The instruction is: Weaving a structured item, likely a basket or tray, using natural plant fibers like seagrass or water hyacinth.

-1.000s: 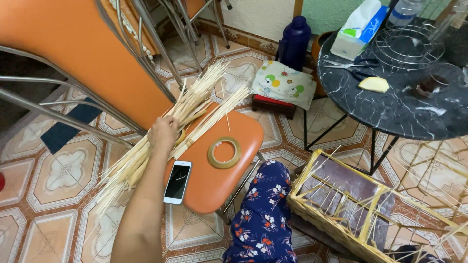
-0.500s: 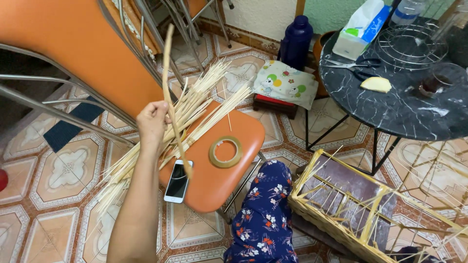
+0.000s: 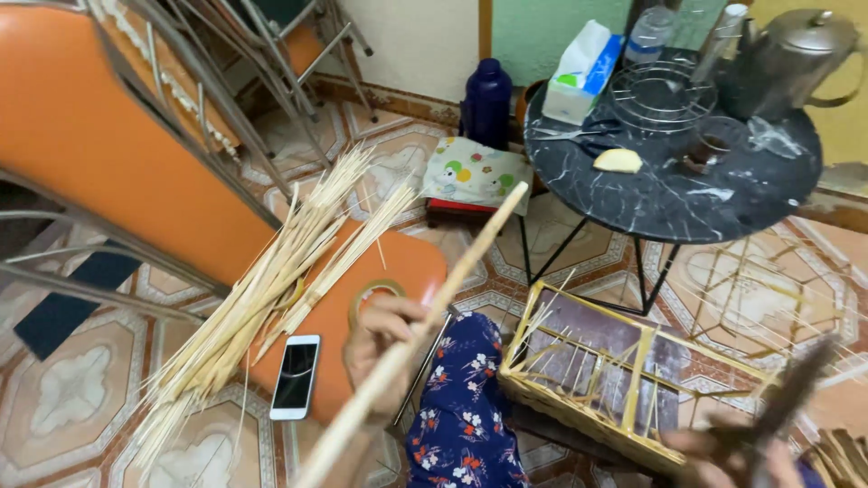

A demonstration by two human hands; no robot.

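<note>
Nearest to us, our left hand (image 3: 384, 339) is closed around one long bamboo strip (image 3: 425, 321), which runs diagonally from the bottom edge of the view up toward the cushion by the wall. At the lower right, our right hand (image 3: 737, 452) appears blurred; it seems to grip a dark tool (image 3: 791, 389), but we cannot tell the grip for certain.

Between the hands sits our knee in blue floral fabric (image 3: 461, 420). Just right of it stands one woven bamboo frame basket (image 3: 624, 380), rectangular, open on top, split by one crossbar into two compartments. Loose thin slivers stand and lean inside both; we cannot count them.

Left of the knee, one orange chair seat (image 3: 407, 267) carries one white phone (image 3: 296, 375) near its front edge, one tape ring (image 3: 371, 294) partly behind the left hand, and one bundle of bamboo strips (image 3: 262, 307) that overhangs the seat edge down to the tiled floor (image 3: 72, 398). Open floor remains at the lower left.

Farther off, one round dark marble-pattern table (image 3: 687, 194) holds one tissue box (image 3: 583, 72), one wire rack (image 3: 660, 95), one metal kettle (image 3: 800, 54) and one pale yellow piece (image 3: 617, 161). Its rim overhangs the basket's far side. One dark blue flask (image 3: 488, 104) and one patterned cushion (image 3: 475, 176) sit by the wall.
</note>
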